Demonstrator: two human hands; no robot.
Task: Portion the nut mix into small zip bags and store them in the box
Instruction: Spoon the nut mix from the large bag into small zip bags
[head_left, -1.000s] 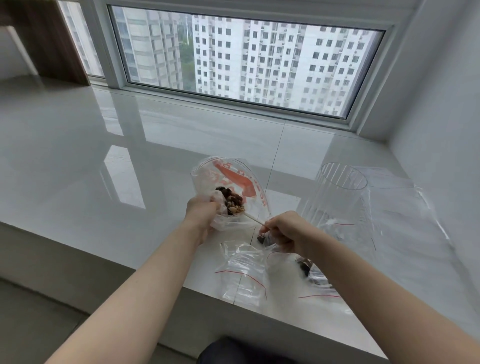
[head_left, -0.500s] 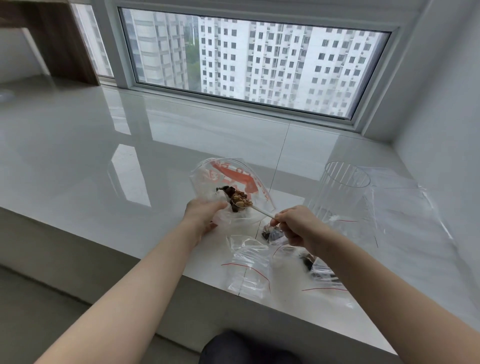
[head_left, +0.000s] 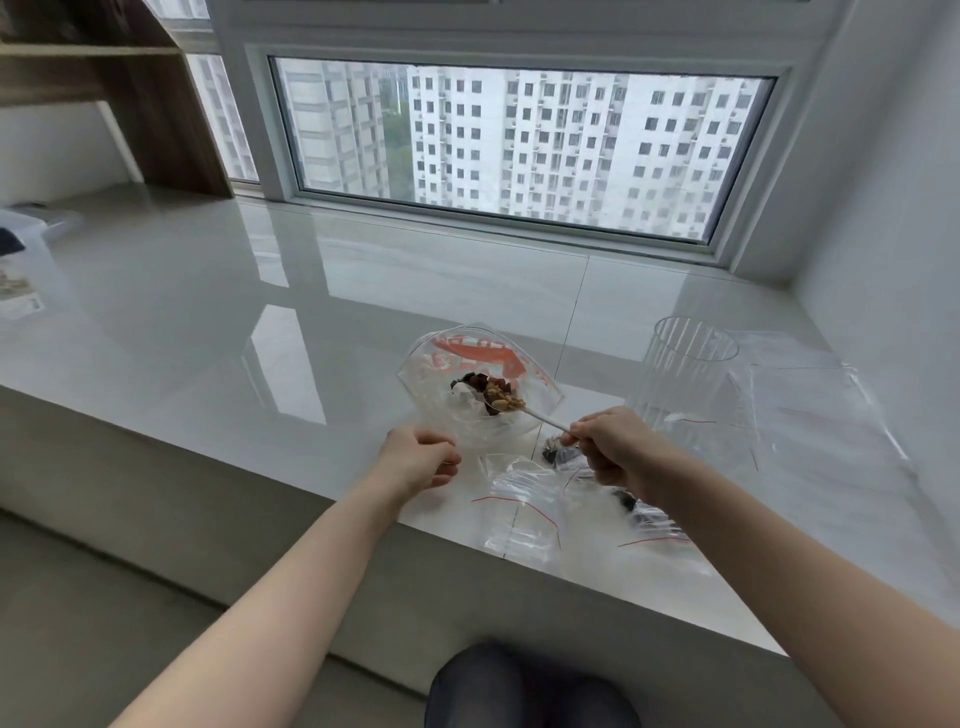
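Note:
A large clear bag with red print (head_left: 483, 358) lies open on the white ledge, with the nut mix (head_left: 475, 387) inside. My left hand (head_left: 418, 462) pinches the bag's near edge. My right hand (head_left: 608, 447) grips the handle of a white spoon (head_left: 540, 417); its bowl, heaped with nuts, hovers over the bag's mouth. An empty small zip bag (head_left: 519, 514) lies just below my hands. Two small bags holding some nuts, one (head_left: 561, 454) and the other (head_left: 644, 514), are partly hidden by my right hand and wrist. A clear ribbed box (head_left: 691, 374) stands to the right.
Flat clear bags (head_left: 831, 415) are spread on the ledge at the right, near the wall. The ledge's front edge (head_left: 311, 499) runs just under my forearms. Some items (head_left: 21, 249) sit at the far left. A window runs along the back.
The spoon has come up out of the nut mix with a load on it. My left hand has slid down to the bag's near edge. The view has pulled back and up.

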